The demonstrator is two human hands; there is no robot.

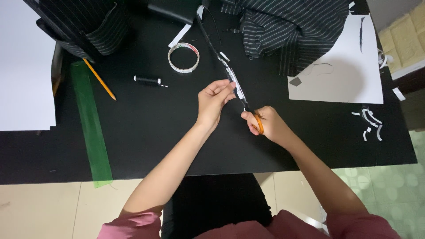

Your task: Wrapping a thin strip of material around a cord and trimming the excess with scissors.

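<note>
mostly hidden: scissors [258, 122] blades.

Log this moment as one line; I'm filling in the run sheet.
left hand: pinching narrow black-and-white fabric strip | right hand: grip shut on orange-handled scissors, blades at strip | surface: black table

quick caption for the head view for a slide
Right hand works orange-handled scissors on a narrow strip pinched by the left hand over a black table.

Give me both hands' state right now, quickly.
Left hand: pinching a long dark fabric strip with white pieces on it.
Right hand: closed around orange-handled scissors, blades at the strip.
</note>
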